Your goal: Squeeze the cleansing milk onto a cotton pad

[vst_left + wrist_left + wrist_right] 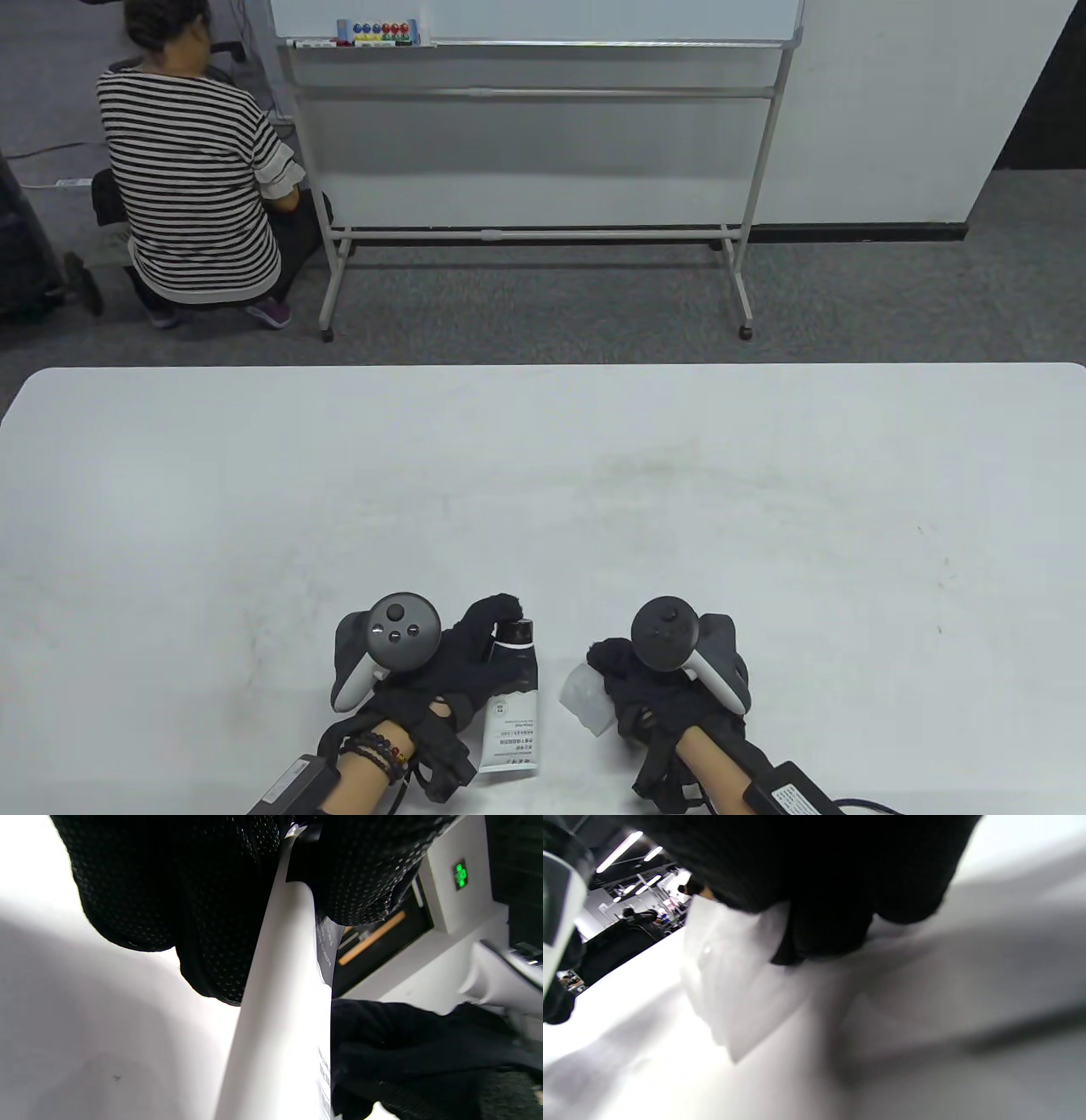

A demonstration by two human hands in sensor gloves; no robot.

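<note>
Two gloved hands worked side by side at the near edge of a wide white surface [543, 475].

The left hand [424, 671] gripped a white and black plastic tube of cleansing milk [512, 705], its long axis running away from the person, black cap [514, 631] at the far end under the fingertips. Just to the tube's right, the right hand [670, 679] held a crumpled clear plastic packet [587, 696], which appeared to contain the white cotton pad; the pad itself could not be made out. Tube and packet sat close but apart, so the cap likely needed opening and turning toward the right hand.
</note>
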